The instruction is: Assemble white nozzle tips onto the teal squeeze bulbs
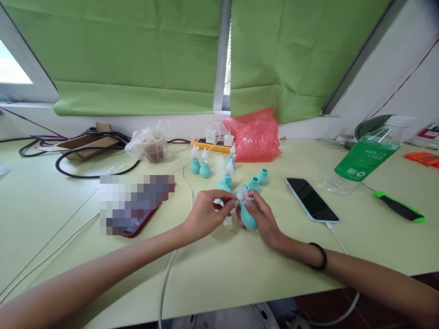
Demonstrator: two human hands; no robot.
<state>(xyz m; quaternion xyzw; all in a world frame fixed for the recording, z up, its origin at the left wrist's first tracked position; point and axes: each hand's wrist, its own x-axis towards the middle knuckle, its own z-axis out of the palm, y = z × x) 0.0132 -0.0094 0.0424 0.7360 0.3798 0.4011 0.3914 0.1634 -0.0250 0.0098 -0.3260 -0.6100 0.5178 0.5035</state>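
The right hand (265, 224), which I observe remotely, has fingers curled round a teal bulb (248, 218) over the counter (212, 278); the left hand (207, 211) pinches narrowly beside its clear tip (244, 193), contents indeterminable to me. Behind, a clear bag (135, 146) encloses a brown pot (157, 154).

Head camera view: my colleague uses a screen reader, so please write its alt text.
A person's right hand holds a teal bulb with a clear top while the left hand pinches close to that top, over a pale table. More teal bulbs sit beyond; to the right are a phone and a green-labelled bottle.
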